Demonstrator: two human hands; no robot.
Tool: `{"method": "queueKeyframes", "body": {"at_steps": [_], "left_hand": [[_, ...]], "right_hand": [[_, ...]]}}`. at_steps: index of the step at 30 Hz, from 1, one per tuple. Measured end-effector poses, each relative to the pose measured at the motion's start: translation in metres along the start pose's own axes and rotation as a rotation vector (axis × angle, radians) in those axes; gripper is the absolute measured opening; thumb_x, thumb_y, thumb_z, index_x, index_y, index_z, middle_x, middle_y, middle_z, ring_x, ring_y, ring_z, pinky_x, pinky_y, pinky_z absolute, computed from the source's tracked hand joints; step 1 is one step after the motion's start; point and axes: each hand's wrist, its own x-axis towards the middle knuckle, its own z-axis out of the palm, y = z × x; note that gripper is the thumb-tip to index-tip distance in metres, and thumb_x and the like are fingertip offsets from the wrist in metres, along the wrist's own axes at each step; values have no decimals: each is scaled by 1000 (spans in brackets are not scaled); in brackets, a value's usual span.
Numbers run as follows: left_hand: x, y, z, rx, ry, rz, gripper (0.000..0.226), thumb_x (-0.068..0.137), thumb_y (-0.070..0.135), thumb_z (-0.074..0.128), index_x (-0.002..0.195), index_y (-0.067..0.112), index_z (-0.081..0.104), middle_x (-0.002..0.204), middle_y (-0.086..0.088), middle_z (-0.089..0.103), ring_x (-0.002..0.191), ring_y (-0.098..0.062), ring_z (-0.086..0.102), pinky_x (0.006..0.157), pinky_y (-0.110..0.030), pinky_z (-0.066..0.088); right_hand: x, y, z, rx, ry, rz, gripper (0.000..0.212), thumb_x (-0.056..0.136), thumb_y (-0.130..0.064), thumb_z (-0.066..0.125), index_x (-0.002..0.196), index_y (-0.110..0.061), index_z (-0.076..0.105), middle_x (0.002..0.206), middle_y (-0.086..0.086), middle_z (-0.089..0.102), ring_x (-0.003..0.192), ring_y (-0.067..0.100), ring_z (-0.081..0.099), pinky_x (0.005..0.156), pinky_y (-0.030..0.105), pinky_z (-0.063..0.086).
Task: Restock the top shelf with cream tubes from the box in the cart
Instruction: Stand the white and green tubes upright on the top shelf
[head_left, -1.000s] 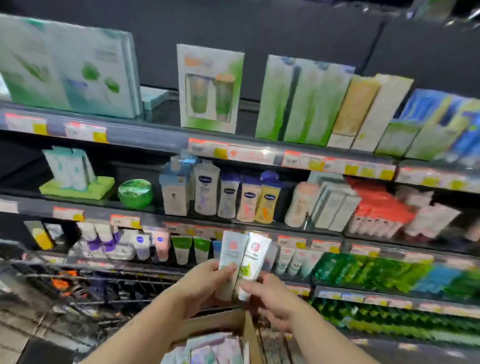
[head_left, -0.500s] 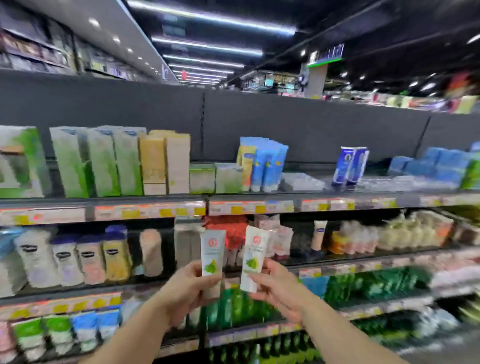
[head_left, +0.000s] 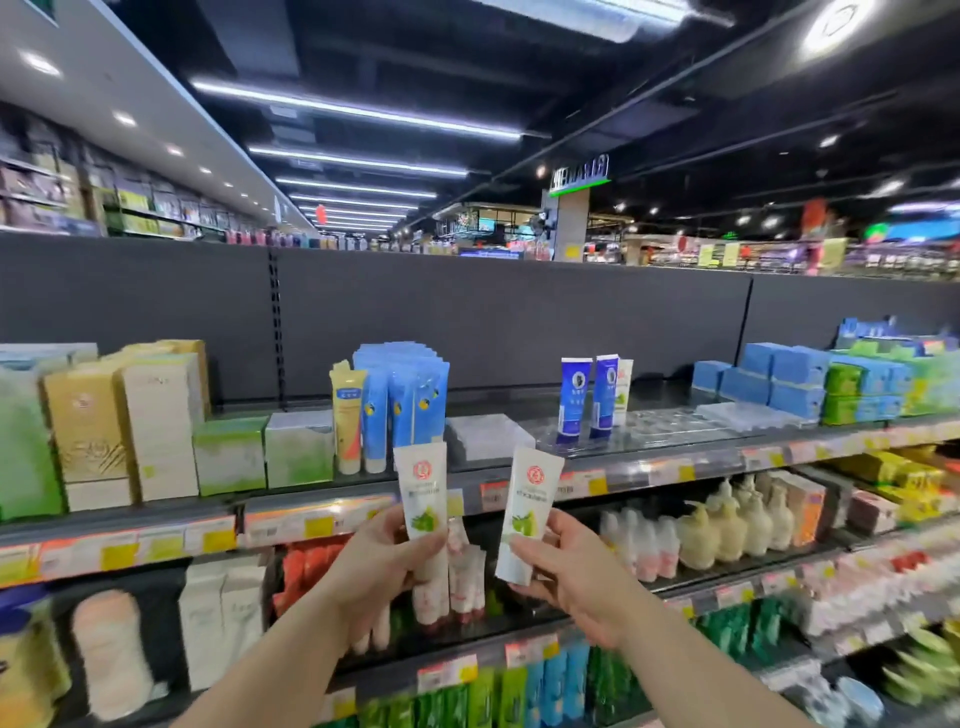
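Tubes (head_left: 422, 493) (head_left: 531, 506) bearing red round logos, lettering blurred.

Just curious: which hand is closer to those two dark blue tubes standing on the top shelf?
Right. The right hand is below and slightly left of the dark blue tubes; the left hand is farther left.

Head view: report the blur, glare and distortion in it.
Head view: the two cream tubes, one in the left hand and one in the right hand, are fairly sharp; lower shelf goods smear toward the edges; ceiling strip lights glare white; the top shelf edge bows from wide-angle distortion.
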Motion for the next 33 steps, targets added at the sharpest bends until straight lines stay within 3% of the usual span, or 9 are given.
{"method": "queueKeyframes", "body": {"at_steps": [3,7,10,13,17,23,26,31,33], "left_hand": [[38,-2,2,14,-25,-14,33,87,16,69,119,18,59,105,-6,74,97,-23,71,77,-36,56],[88,2,32,77,-106,-2,28,87,16,71,114,19,63,104,-7,74,100,-30,69,92,-53,53],[120,6,67,75,-176,1,32,88,11,69,118,17,62,106,-3,74,100,-22,70,90,-46,56],[146,10,102,86,-246,14,33,88,11,68,119,22,61,109,0,73,103,-21,69,93,-47,53],[175,10,148,108,-265,34,29,88,12,68,112,27,61,110,3,72,103,-18,68,93,-43,54],[217,5,227,178,-125,85,26,87,21,69,97,41,55,102,20,63,94,-2,62,72,-24,53],[238,-2,263,243,-22,113,26,86,24,69,98,43,56,99,19,67,87,3,64,61,-14,47],[262,1,301,272,148,91,26,84,22,72,104,35,63,97,16,73,90,0,68,74,-19,51],[269,1,308,238,219,62,28,84,19,73,107,31,64,99,14,74,93,-5,69,85,-31,55]], "right_hand": [[26,-4,-15,-16,29,-12,28,91,-7,65,118,-13,58,105,9,72,84,20,70,65,27,54],[51,-16,-50,-47,128,-39,29,89,-5,67,116,-13,60,107,11,72,94,25,69,88,45,56],[59,-28,-84,-106,190,-62,29,88,-7,68,116,-13,61,105,9,73,90,22,69,78,35,55],[65,-38,-125,-121,235,-80,30,87,-8,70,115,-17,62,107,7,73,99,24,70,92,42,54],[78,-48,-191,-157,320,-99,35,85,-10,73,117,-19,62,108,2,73,101,21,70,91,42,56],[121,-78,-301,-411,358,-195,26,85,-20,74,108,-26,63,105,-7,73,99,16,69,94,44,55],[161,-93,-351,-488,297,-240,30,83,-24,76,110,-29,62,109,-9,72,102,14,68,94,45,54],[225,-104,-393,-557,152,-237,27,85,-19,74,108,-26,62,106,-12,71,96,9,68,87,34,57],[247,-107,-396,-585,110,-245,29,85,-19,75,111,-25,63,103,-13,71,92,7,68,81,29,57]]}}
